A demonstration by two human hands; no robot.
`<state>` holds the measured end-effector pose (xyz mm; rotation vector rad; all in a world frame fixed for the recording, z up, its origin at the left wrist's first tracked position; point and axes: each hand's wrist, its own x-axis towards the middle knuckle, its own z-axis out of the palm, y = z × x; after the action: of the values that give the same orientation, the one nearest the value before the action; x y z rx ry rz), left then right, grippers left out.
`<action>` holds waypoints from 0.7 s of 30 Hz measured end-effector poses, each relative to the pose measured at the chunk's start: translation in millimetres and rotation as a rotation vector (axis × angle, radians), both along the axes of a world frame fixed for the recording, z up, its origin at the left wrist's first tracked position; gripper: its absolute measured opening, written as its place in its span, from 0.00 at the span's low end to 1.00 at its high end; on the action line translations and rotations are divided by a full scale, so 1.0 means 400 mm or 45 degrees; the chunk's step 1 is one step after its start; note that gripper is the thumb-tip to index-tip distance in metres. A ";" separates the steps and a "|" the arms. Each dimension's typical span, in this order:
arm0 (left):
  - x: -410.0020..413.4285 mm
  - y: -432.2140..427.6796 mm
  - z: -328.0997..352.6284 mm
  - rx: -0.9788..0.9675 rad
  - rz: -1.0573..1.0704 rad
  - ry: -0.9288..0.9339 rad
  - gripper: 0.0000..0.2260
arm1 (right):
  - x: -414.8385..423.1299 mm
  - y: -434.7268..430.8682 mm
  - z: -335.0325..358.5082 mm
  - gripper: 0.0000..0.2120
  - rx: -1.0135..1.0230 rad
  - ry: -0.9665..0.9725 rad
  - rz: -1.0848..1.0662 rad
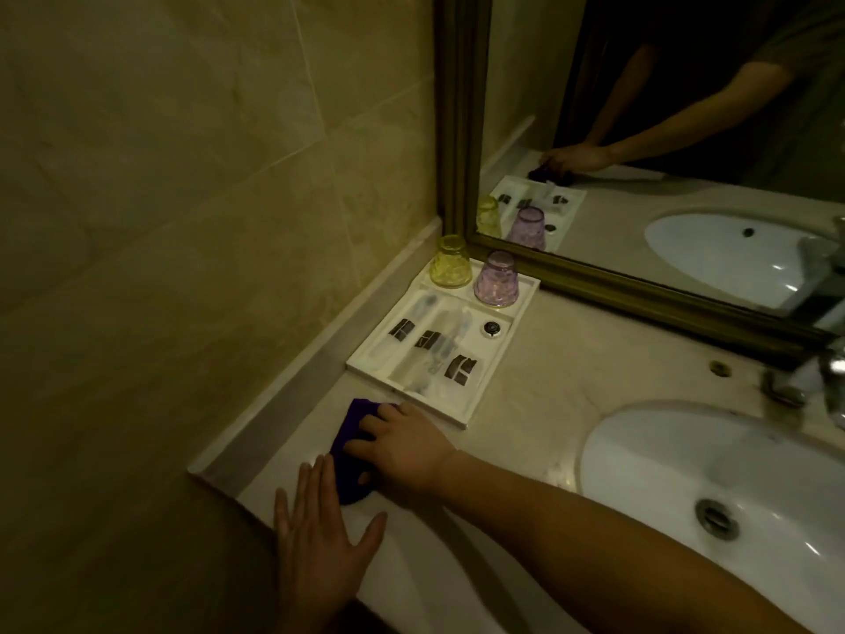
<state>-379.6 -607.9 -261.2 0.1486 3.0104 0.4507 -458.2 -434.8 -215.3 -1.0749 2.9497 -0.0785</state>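
A purple cloth (350,473) lies on the beige marble counter (539,404) near its left corner. My right hand (402,443) lies on top of the cloth, reaching across from the right, with its fingers spread over the fabric and pressing it down. My left hand (320,519) rests flat on the counter's front edge, fingers straight, its fingertips just beside the cloth. Just beyond the cloth sits a white amenity tray (366,366).
The tray holds sealed toiletry packets, a yellow glass (450,263) and a purple glass (497,279), both upside down. A white sink (663,450) with a drain fills the right side, a chrome tap (818,372) behind it. A framed mirror (640,130) and a tiled wall (183,176) enclose the corner.
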 end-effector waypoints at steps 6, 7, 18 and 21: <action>-0.025 -0.068 -0.007 0.131 -0.244 0.028 0.50 | 0.142 -0.063 -0.034 0.15 -0.268 0.184 -0.406; -0.033 -0.084 -0.006 0.157 -0.339 0.042 0.50 | 0.177 -0.068 -0.037 0.14 -0.307 0.173 -0.467; -0.057 0.006 0.010 -0.017 -0.753 -0.013 0.28 | 0.672 -0.030 -0.108 0.09 -0.297 0.288 -0.944; -0.035 0.090 0.024 -0.133 -0.666 -0.058 0.28 | 0.814 0.041 -0.106 0.13 -0.353 0.325 -1.207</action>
<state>-393.7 -572.0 -251.7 0.8718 2.7818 0.2363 -132.5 -418.5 -257.8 0.4394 3.4372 -0.3711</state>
